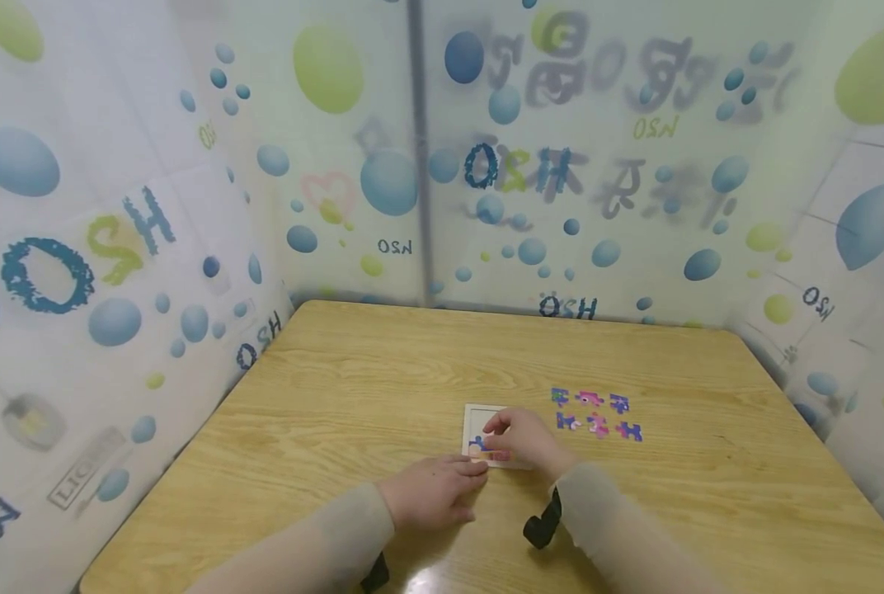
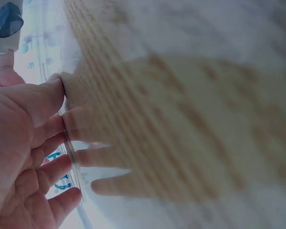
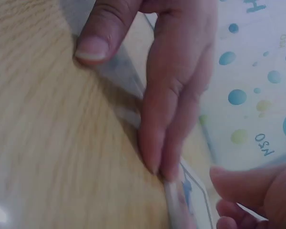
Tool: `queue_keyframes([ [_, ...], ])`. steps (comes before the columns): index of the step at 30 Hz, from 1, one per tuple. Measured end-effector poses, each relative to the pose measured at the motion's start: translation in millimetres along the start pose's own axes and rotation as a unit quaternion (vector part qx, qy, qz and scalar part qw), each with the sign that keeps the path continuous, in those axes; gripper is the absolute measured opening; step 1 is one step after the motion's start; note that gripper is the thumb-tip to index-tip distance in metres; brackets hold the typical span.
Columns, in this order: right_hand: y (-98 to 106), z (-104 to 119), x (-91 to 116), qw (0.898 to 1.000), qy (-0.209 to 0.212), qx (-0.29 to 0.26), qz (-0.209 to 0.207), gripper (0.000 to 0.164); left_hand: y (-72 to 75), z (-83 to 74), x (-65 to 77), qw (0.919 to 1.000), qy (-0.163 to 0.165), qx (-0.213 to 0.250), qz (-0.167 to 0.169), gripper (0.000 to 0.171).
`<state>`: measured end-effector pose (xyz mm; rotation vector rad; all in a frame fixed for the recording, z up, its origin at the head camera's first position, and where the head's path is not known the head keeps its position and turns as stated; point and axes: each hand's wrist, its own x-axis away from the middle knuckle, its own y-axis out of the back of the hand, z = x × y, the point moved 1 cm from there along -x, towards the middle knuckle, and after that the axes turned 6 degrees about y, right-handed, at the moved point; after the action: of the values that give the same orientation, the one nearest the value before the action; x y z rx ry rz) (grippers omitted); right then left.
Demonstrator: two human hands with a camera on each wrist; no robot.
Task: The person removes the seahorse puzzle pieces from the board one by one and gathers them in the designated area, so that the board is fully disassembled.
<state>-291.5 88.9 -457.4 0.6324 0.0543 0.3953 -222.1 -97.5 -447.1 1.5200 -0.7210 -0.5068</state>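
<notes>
A small white-rimmed puzzle tray [image 1: 468,422] lies on the table with a few joined pieces [image 1: 477,445] along its near side. My left hand [image 1: 434,493] reaches to the tray's near left corner, fingers extended, fingertips right at the rim. In the left wrist view the left hand [image 2: 28,148] shows its thumb and relaxed fingers along the tabletop. My right hand [image 1: 527,441] is over the tray's right part, with bent fingers close over the pieces. The right wrist view catches the right hand [image 3: 257,193] only partly; I cannot tell whether it pinches a piece.
Several loose jigsaw pieces [image 1: 597,425], pink, blue and purple, lie in two rows to the right of the tray. The wooden table [image 1: 383,371] is bordered by a printed curtain [image 1: 353,206] at the back and sides. Each wrist wears a black camera strap [image 1: 544,521].
</notes>
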Motion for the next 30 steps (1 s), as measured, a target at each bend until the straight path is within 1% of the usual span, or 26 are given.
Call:
queue_keyframes([
  [5, -13, 4, -2, 1.000, -0.005, -0.010, -0.016, 0.017, -1.4, 1.1, -0.9, 1.0000, -0.008, -0.005, -0.004, 0.055],
  [8, -16, 2, -2, 1.000, 0.006, 0.010, -0.024, 0.019, -0.9, 0.8, -0.9, 1.0000, -0.007, -0.006, -0.002, 0.056],
  [13, -19, 1, -3, 0.999, 0.007, 0.030, -0.023, 0.019, 0.7, -0.8, -0.3, 0.9999, 0.000, -0.014, 0.000, 0.055],
  [16, -21, 1, -4, 0.999, 0.008, 0.033, -0.023, 0.021, 1.1, -1.5, 0.2, 0.9997, 0.005, -0.026, 0.001, 0.055],
  [20, -23, 2, -3, 0.999, -0.001, 0.024, -0.025, 0.023, 1.1, -1.6, 0.4, 0.9993, 0.009, -0.036, 0.000, 0.055],
  [23, -24, 4, -2, 0.999, -0.012, 0.017, -0.024, 0.022, 1.3, -1.3, 0.3, 0.9994, 0.008, -0.034, -0.002, 0.054],
  [30, -23, 2, -4, 1.000, -0.016, 0.016, -0.019, 0.022, 1.9, -1.0, -0.5, 0.9997, 0.001, -0.025, -0.004, 0.054],
])
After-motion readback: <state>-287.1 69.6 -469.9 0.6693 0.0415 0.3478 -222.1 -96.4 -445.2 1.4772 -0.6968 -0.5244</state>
